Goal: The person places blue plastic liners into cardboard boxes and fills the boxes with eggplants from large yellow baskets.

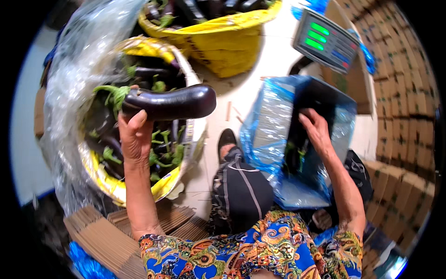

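Note:
My left hand [136, 136] grips a long, dark purple eggplant [174, 101] near its green stem end. It is held sideways above a round basket [190, 139] of eggplants, its rounded tip past the basket's rim. On the right, my right hand [315, 127] reaches down into a box lined with blue plastic film [266, 125]. Dark eggplants [294, 153] with green stems lie inside that box, in shadow. My right fingers are bent over them; whether they grip one is hard to see.
A yellow basket [223, 45] of eggplants stands at the back. A digital scale display [325, 40] rises beyond the lined box. Clear plastic sheeting [76, 87] drapes along the left. Flattened cardboard [101, 240] lies near my left elbow; stacked cartons [404, 94] line the right.

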A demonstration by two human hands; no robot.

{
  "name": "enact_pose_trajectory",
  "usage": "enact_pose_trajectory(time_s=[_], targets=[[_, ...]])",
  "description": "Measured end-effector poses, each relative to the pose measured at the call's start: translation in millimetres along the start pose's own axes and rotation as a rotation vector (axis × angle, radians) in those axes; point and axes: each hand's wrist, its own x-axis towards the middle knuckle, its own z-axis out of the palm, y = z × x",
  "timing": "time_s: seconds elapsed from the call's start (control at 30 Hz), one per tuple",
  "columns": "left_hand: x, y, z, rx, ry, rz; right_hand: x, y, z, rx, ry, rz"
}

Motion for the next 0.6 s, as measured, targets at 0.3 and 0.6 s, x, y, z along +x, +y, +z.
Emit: enact_pose_trajectory(time_s=[0.3,0.6], targets=[[0,-34,161,0.286,-0.459,0.061,-47,-87,-91,0.162,0.114,-0.141],[-19,-115,225,0.746,-1.022,-0.096,-74,-76,-60,0.138,-0.169,-0.059]])
